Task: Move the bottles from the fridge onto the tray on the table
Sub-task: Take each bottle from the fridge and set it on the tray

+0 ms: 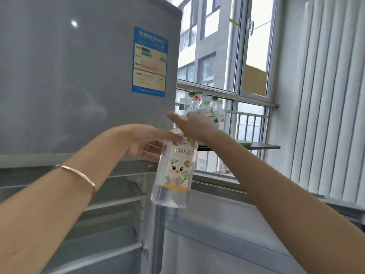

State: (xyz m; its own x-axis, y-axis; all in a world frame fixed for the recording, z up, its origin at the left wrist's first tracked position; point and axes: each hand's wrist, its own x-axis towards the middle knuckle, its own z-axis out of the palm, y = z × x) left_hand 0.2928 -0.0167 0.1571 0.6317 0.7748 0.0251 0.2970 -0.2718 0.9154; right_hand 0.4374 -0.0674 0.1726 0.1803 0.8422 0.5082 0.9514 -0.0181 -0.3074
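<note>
Fingers of the right hand (pixel 194 125) wrap the neck of a clear plastic bottle with a cartoon label (pixel 173 171); the cap is hidden under the palm, so the exact grip can't be told, but the bottle hangs upright from that hand in mid-air, clear of any surface

Left hand (pixel 144 143) sits just beside the bottle's shoulder, fingers spread and loosely extended, fingertips at or near the label; can't tell if they touch. Looks like steadying or a handover, not a hold. Thin metal bangle (pixel 79 175) on that wrist

Bottle sits between the grey fridge (pixel 69 86) and the dark table (pixel 256 146) by the window. Lower fridge compartment is open, and the wire shelves visible there show no bottles

A cluster of clear bottles with green and red caps (pixel 203 107) already stands on the pale green tray (pixel 245 143) on the table

Judgement: task is far along, with several bottles delivered and this one in transit. Possibly the last, but part of the fridge interior is out of view
</note>
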